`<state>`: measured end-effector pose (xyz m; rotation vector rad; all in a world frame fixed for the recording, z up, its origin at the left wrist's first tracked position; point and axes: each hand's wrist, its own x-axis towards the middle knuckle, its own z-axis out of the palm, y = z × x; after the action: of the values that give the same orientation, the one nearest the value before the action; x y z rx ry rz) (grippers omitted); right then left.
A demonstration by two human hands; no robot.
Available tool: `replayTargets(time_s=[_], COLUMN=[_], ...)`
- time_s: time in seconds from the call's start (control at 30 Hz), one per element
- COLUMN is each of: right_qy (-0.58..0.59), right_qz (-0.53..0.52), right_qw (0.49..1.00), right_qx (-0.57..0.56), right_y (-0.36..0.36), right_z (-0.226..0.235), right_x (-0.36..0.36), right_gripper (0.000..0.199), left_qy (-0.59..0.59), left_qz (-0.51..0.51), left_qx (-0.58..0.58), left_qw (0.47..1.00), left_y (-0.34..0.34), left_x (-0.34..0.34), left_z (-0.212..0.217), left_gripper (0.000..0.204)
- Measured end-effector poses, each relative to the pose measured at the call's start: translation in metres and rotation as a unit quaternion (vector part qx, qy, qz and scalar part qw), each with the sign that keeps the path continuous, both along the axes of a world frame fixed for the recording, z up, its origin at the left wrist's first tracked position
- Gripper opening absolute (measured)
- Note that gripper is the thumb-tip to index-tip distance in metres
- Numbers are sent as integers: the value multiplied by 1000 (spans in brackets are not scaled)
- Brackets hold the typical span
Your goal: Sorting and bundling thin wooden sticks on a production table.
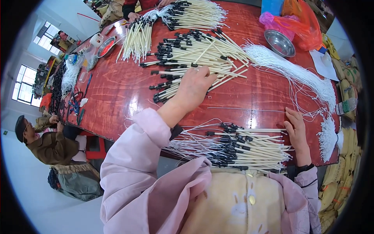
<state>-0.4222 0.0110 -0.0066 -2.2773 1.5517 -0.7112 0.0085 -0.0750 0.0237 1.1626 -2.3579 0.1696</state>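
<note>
Loose sticks and trailing cords invite a tangle

The left hand (193, 87) reaches to the near side of the loose middle pile of sticks (206, 48), pale rods with black ends heaped at the centre of the worktop (117, 91). Its fingers are bent inward over the rods; whether they grip one cannot be told, since the back of the hand hides the tips. The right hand (298, 134) rests to the right, thumb and forefinger apart, fingertips at the right end of a single white cord (245, 109); whether they pin it is unclear.

The middle pile looks the likeliest trouble: its rods cross at angles, so drawing one out could drag its neighbours along or turn them out of line. The single cord lies near the loose strands of the white cord bundle (300, 78) on the far right, and a sideways pull might snag them. Closer in, the corded sticks (257, 154) lie along the near edge, cords trailing left beneath the left forearm; a sleeve (136, 148) brushing back could catch those cords and sweep some sticks off the edge.
</note>
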Motion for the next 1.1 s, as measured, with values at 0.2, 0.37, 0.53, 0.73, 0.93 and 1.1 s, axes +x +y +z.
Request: replayTargets(time_s=[0.2, 0.37, 0.53, 0.73, 0.93, 1.1], right_qy=[8, -6, -23, -17, -33, -30], right_qz=[5, 5, -1, -1, -4, -2], right_qw=[1000, 1000, 1000, 1000, 999, 999], right_qx=[-11, 6, 14, 21, 31, 29], right_y=[-1, -3, -1, 0, 0, -1], right_z=[-9, -7, -10, -8, -7, -6], right_x=[-13, -6, -10, -8, -7, -6], right_gripper=[36, 36, 36, 36, 37, 36], left_qy=[107, 153, 146, 134, 135, 131], left_qz=[35, 62, 50, 56, 64, 66], left_qx=[159, 244, 232, 255, 254, 255], left_qw=[981, 956, 960, 956, 955, 956], left_y=[45, 70, 74, 73, 72, 71], left_x=[16, 34, 32, 32, 30, 30], left_z=[-10, -9, -17, -24, -25, -26], left_gripper=[17, 11, 11, 10, 10, 10])
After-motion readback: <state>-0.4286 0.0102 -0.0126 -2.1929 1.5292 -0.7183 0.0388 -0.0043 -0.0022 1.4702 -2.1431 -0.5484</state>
